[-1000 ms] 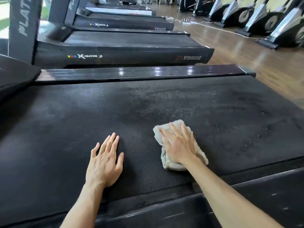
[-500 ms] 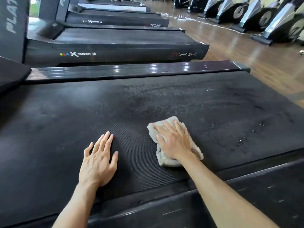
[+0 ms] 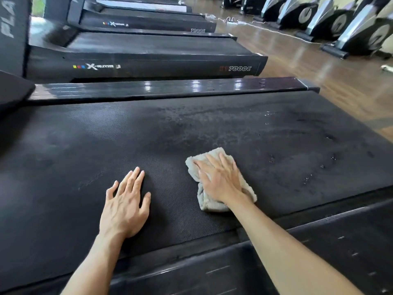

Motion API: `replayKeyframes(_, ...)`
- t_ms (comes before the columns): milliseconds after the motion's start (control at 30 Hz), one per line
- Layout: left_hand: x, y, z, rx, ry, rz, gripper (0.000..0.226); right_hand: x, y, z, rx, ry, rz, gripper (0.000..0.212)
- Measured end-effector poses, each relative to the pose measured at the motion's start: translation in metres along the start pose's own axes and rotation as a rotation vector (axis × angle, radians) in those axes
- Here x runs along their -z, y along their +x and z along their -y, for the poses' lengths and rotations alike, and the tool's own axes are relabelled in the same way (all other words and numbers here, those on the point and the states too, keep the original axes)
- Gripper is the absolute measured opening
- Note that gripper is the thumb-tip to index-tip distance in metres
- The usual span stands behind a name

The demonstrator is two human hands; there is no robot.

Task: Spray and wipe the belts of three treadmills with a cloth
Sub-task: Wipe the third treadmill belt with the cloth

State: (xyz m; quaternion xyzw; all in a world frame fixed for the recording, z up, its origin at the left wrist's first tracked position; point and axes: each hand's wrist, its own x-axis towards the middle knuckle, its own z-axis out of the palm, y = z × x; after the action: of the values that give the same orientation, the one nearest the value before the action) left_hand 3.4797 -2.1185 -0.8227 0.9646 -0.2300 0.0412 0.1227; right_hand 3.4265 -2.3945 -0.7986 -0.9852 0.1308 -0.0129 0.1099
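Note:
A wide black treadmill belt [image 3: 85,150] fills the view, with damp streaks and spray droplets across its far and right parts. A folded pale grey cloth [image 3: 204,202] lies on the belt right of centre. My right hand [image 3: 220,179] presses flat on the cloth with straight fingers. My left hand [image 3: 126,204] rests flat on the bare belt to the left of the cloth, fingers spread. No spray bottle is in view.
The belt's glossy side rail [image 3: 170,87] runs along its far edge and a near rail [image 3: 319,252] lies under my forearms. A second treadmill [image 3: 148,62] and more stand beyond. Wooden floor [image 3: 319,67] and exercise bikes [image 3: 350,26] are at the right.
My right hand and the cloth shifted slightly left and away on the belt. My left hand stayed flat in about the same spot. The view moved a little.

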Motion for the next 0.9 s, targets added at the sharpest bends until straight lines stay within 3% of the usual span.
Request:
replayKeyframes(167,0.000,0.000,0.000,0.010,0.006,0.004,0.079,-0.010,-0.013,0.044,0.202,0.016,0.051,0.048)
replayKeyframes(267,0.001,0.000,-0.001,0.004,-0.003,0.007,0.079,-0.003,-0.046,0.022,0.293,0.073,0.079,0.058)
replayKeyframes(467,0.002,-0.001,-0.001,0.002,-0.001,-0.001,0.077,0.009,-0.008,-0.027,-0.026,0.008,-0.007,0.046)
replayKeyframes(600,0.004,-0.001,-0.002,0.002,0.000,0.015,0.077,-0.002,0.010,0.029,0.079,-0.029,-0.011,0.042)
replayKeyframes(733,0.005,-0.003,-0.002,0.001,-0.006,0.022,0.078,-0.010,-0.043,0.038,0.268,0.059,0.068,0.045)
replayKeyframes(900,0.004,-0.002,-0.003,-0.003,-0.010,0.017,0.077,0.007,-0.036,-0.019,0.091,0.049,0.067,0.061)
